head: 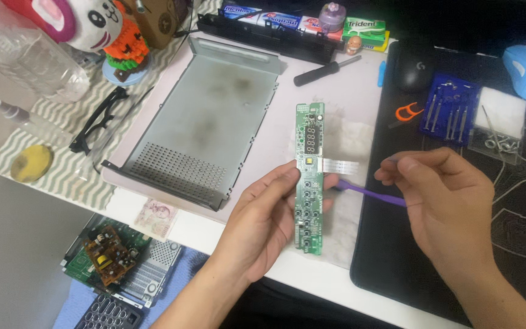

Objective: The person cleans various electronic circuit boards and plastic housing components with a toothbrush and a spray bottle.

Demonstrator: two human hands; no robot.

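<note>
Narrow green circuit board (309, 176), with a four-digit display near its far end and rows of small push buttons toward the near end, stands upright in the left hand (263, 219), pinched along its left edge between thumb and fingers and raised just above the desk (214, 234). The right hand (442, 201) is closed around the handle of a purple plastic tool (369, 193), whose tip sits right at the board's right edge, beside the white flat ribbon cable (339, 165) that trails from the board toward that hand.

The risks look plain from here. The hold is a light edge pinch, so a firm push from the tool could twist the board out of the fingers and drop it onto the desk. The ribbon cable hangs loose between the two hands; a slip of the tool tip could snag or crease it, or strain its joint at the board. Sideways pressure might also scrape the small buttons or the display.

Beyond the left hand lies a grey metal chassis panel (208, 122); past it, a black-handled screwdriver (327, 70). Beyond the right hand, on the black mat (391, 256), sit a blue case of precision screwdrivers (452, 109) and a clear box of screws (497, 143), near enough that a jerked elbow could scatter them.
</note>
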